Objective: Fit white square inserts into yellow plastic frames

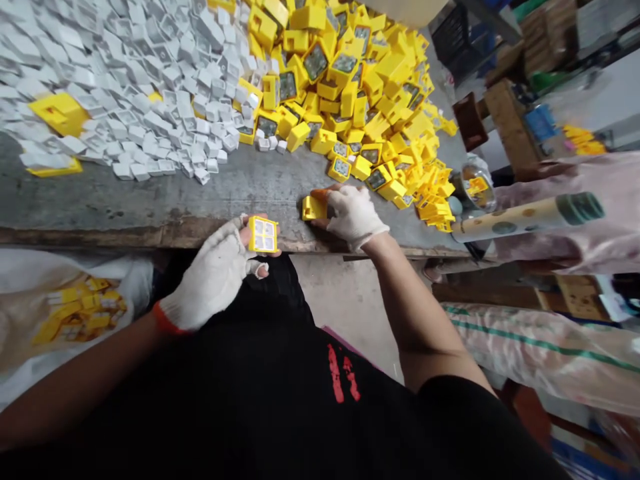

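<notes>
My left hand [213, 270], in a white glove with bare fingertips, holds a yellow plastic piece with four white panes [263, 235] just over the table's front edge. The panes face up. My right hand [354, 215], gloved the same way, grips a small yellow plastic housing [313, 208] that rests on the grey tabletop. Its thumb and fingers close on the housing's right side. Just beyond that hand lies a heap of yellow housings [345, 100], several showing grey inner parts. To its left spreads a heap of small white plastic caps [150, 93].
The grey table [165, 207] has a worn wooden front edge. Below it at left, a white sack [140, 273] holds yellow pieces. Small yellow clips [434, 200] lie at the right end, beside a jar [477, 183] and a patterned roll [525, 217]. Wrapped bundles [545, 347] stand at right.
</notes>
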Motion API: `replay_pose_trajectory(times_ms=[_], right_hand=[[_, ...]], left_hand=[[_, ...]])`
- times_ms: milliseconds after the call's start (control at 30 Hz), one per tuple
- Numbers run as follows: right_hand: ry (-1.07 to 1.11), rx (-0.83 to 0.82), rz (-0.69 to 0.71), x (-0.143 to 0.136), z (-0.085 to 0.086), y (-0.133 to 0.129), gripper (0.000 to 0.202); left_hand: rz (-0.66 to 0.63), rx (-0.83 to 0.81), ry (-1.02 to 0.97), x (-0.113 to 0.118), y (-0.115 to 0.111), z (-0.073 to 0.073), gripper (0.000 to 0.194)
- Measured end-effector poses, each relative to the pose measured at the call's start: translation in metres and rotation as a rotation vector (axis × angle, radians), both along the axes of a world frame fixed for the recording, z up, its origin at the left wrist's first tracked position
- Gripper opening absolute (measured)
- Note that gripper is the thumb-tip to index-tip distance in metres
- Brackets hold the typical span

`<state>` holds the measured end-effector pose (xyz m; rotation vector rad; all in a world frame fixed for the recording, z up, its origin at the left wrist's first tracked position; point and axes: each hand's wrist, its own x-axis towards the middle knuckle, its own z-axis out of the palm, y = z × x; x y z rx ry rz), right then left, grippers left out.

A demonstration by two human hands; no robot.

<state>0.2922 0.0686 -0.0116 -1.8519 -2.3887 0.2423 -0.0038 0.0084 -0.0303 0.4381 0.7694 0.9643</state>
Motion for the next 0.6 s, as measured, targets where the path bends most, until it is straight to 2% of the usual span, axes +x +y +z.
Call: replay_pose_trajectory(times_ms=[100, 200, 333, 600], right_hand=[[0.25, 0.084, 0.116, -0.023, 0.01, -0.019, 0.062], [0.4, 0.067, 0.235, -0.044, 0.024, -0.034, 0.063], [0.4, 0.022, 0.259, -0.056, 0.029, -0.039, 0.059], [0.391, 0.093, 0.304, -0.048, 0.018, -0.041, 0.059]], left_hand=[[-0.033, 0.025, -0.03, 0.002, -0.001, -0.001, 0.03], [-0.04, 0.027, -0.017, 0.003, -0.002, 0.0, 0.033], [-0.019, 0.012, 0.006, 0.005, -0.003, 0.002, 0.032], [-0.022, 0.017, 0.019, 0.007, -0.006, 0.001, 0.034]])
